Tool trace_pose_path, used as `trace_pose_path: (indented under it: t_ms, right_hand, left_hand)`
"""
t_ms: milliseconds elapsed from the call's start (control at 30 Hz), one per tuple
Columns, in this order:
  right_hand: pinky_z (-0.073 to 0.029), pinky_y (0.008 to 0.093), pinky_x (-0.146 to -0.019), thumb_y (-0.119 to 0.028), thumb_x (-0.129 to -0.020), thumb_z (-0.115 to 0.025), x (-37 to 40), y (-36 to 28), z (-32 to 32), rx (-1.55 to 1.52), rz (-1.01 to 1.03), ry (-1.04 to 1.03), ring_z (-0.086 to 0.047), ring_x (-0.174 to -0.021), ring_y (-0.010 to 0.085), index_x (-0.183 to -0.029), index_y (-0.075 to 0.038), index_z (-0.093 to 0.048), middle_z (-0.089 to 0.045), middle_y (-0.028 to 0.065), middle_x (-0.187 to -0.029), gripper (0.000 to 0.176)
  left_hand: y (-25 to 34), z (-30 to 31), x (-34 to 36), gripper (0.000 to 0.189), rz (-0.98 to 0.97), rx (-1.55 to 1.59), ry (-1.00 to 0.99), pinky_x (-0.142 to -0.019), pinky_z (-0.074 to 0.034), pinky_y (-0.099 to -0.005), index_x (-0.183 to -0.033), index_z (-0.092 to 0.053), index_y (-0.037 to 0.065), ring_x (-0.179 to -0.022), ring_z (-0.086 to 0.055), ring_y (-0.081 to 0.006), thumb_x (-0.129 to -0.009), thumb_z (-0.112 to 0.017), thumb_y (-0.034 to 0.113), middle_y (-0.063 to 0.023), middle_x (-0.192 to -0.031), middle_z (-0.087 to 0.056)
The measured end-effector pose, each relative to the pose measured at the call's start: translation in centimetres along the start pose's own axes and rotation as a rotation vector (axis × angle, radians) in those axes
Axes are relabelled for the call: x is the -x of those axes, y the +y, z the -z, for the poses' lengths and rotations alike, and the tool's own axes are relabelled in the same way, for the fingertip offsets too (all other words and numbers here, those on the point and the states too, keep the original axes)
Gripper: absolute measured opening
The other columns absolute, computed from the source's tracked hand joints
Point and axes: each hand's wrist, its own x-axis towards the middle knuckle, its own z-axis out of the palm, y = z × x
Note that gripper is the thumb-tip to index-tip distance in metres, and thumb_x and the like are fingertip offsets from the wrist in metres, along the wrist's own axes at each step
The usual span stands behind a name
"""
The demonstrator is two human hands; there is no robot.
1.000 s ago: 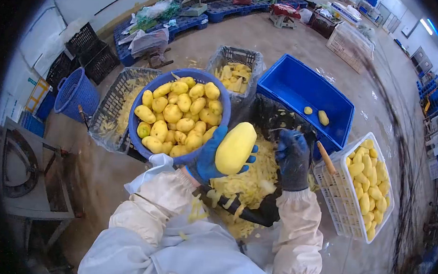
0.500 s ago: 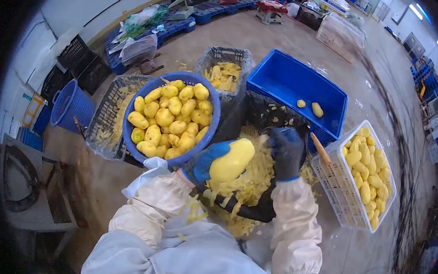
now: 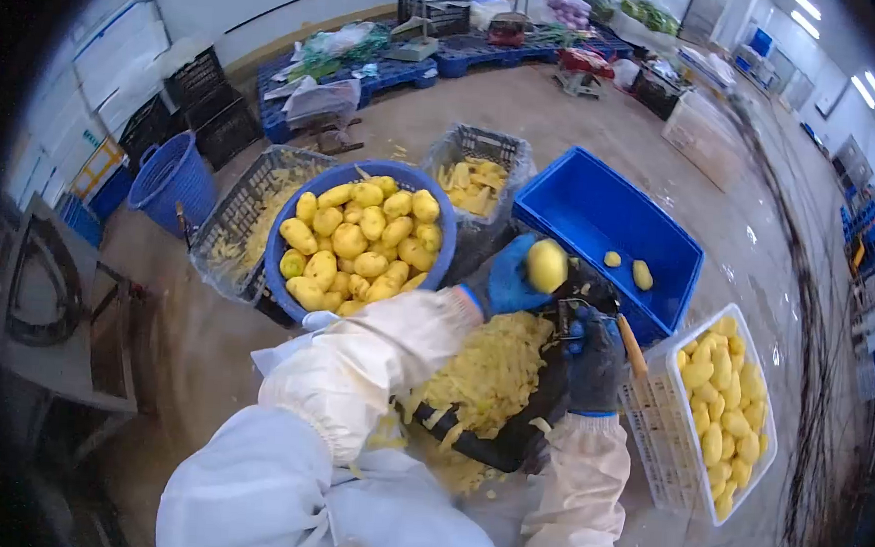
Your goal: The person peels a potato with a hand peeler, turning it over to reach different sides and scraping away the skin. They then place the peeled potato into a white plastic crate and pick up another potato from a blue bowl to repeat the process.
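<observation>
My left hand (image 3: 505,278), in a blue glove, grips a potato (image 3: 548,267) near the blue bin's close corner. The potato's visible side looks yellow and smooth. To its right, my right hand (image 3: 596,358), in a dark glove with bluish fingertips, is closed round a small peeler (image 3: 562,319), mostly hidden by the fingers. Below both hands lies a heap of potato peelings (image 3: 492,367) on a black surface (image 3: 539,410). A wooden handle (image 3: 632,348) sticks up just beside my right hand; its other end is hidden.
A round blue basket (image 3: 445,259) of unpeeled potatoes stands left. Lined crates (image 3: 224,195) hold peelings and pieces. A blue bin (image 3: 612,209) with two potatoes stands ahead. Right is a white crate (image 3: 648,432) of peeled potatoes. Pallets (image 3: 395,70) lie farther back.
My left hand has moved forward and right with the potato, from above the peelings to near the blue bin. My right hand sits slightly lower in view. The camera view has shifted.
</observation>
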Motion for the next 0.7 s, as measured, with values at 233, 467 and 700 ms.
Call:
trace_pose_path:
  t_ms: [233,467,700]
  right_hand:
    - [-0.043,0.0171,-0.059,-0.015,-0.094,-0.057,1.1,-1.7,0.7,-0.210,0.017,0.021,-0.054,-0.070,0.0049,-0.102,-0.007,-0.061,-0.060,-0.0025,-0.084,0.013]
    - [-0.045,0.0199,-0.057,-0.021,-0.093,-0.056,0.5,-0.3,0.8,-0.202,-0.069,-0.069,-0.055,-0.068,0.0073,-0.102,-0.006,-0.061,-0.062,-0.0008,-0.086,0.018]
    - [-0.042,0.0217,-0.051,-0.020,-0.093,-0.056,0.6,0.0,-1.1,-0.107,-0.029,-0.075,-0.052,-0.062,0.0099,-0.096,-0.003,-0.061,-0.057,0.0018,-0.075,0.018]
  left_hand:
    - [9.2,9.6,2.5,0.055,-0.563,-0.983,0.227,-0.082,-0.050,-0.0377,-0.128,-0.050,0.004,-0.101,-0.059,-0.0276,-0.088,-0.058,0.042,-0.0140,-0.115,-0.060]
    - [12.4,21.6,8.7,0.061,-0.484,-2.074,0.962,-0.095,-0.042,-0.0460,-0.130,-0.048,0.003,-0.112,-0.054,-0.0387,-0.083,-0.058,0.041,-0.0234,-0.124,-0.056]
    - [11.1,20.0,3.2,0.037,0.008,-2.505,1.182,-0.082,-0.048,-0.0439,-0.110,-0.058,0.012,-0.102,-0.059,-0.0314,-0.076,-0.060,0.026,-0.0149,-0.108,-0.062]
